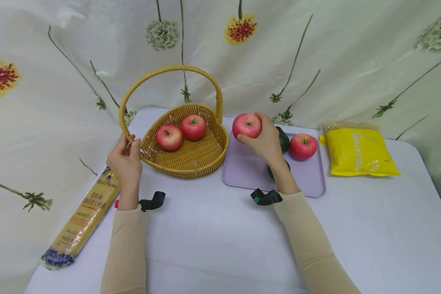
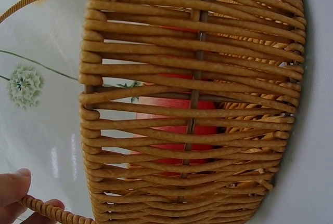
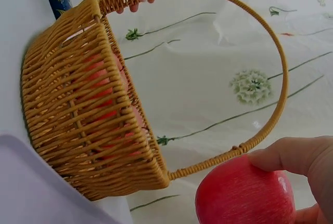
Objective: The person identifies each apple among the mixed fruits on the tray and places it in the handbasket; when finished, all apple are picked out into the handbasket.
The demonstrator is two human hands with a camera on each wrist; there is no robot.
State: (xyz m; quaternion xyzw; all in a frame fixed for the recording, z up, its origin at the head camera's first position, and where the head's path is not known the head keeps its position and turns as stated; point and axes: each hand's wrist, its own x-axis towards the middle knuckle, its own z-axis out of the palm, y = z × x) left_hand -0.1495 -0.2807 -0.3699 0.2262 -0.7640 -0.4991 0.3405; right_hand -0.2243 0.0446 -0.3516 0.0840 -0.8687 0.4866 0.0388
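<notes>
My left hand (image 1: pixel 125 161) pinches the lower left end of the handle of a woven wicker basket (image 1: pixel 191 161). Two red apples (image 1: pixel 169 137) lie inside the basket toward its back left; through the slats in the left wrist view some red of an apple (image 2: pixel 177 130) shows. In my right hand (image 1: pixel 266 141) is another red apple (image 1: pixel 247 125), gripped between thumb and fingers above the left part of a lilac tray (image 1: pixel 239 171). On the tray sit a further red apple (image 1: pixel 303 146) and two dark green avocados (image 1: pixel 283 140), partly hidden behind my right hand and wrist.
Right of the tray lies a yellow bag of pasta (image 1: pixel 360 151). A long pack of spaghetti (image 1: pixel 82 220) lies slanted along the table's left side. A flowered cloth (image 1: pixel 220 49) hangs behind the white table (image 1: pixel 213 241). The basket's tall handle arches above its opening.
</notes>
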